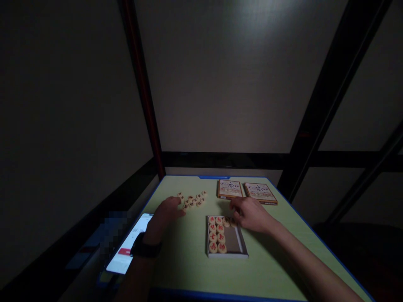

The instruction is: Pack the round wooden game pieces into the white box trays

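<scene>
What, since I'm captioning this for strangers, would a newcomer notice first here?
Probably the glowing phone at the left edge of the green table. Then the open box near the right hand, with red-marked discs in two columns at its left. Loose pale discs lie near the left hand, farther back.

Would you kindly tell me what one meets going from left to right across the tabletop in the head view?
Lit phone, left hand, loose round pieces, open box partly filled with pieces, right hand.
</scene>
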Available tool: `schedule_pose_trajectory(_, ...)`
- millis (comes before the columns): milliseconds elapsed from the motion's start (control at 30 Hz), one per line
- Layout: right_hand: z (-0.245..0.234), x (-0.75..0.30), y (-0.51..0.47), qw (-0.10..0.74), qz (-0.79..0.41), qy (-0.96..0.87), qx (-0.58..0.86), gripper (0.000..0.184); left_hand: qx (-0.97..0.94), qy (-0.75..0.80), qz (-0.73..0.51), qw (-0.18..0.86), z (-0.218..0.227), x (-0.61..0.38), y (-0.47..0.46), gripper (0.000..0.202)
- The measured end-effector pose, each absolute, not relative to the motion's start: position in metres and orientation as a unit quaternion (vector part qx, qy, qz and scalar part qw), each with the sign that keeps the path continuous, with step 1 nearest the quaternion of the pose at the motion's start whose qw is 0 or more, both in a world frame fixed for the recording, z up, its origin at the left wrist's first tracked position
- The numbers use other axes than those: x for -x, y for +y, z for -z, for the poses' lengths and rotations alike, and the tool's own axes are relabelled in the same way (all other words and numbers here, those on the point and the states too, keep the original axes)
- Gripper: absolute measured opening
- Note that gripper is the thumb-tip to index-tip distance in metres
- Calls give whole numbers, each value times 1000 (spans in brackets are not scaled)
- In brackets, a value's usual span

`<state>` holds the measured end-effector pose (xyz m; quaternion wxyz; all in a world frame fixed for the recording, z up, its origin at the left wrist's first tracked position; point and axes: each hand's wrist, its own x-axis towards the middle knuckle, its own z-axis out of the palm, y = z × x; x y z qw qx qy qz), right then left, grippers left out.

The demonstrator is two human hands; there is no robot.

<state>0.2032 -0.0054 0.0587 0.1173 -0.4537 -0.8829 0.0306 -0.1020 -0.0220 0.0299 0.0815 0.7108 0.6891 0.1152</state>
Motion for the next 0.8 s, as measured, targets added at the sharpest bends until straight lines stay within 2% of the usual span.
schedule_pose_trajectory(133, -58, -203, -4, 107, -24, -886, 451, 19, -703, 696, -98, 107, -28, 101, -23, 18)
schedule_pose_trajectory(367, -56, -202, -3, 102, -17, -887, 450, 20, -727, 684, -63, 20, -31, 81, -6, 28)
schedule_pose_trajectory(800, -51, -201, -3, 88, -4, -889, 450, 17, -754, 654, -53, -7, -9, 69, 14, 13)
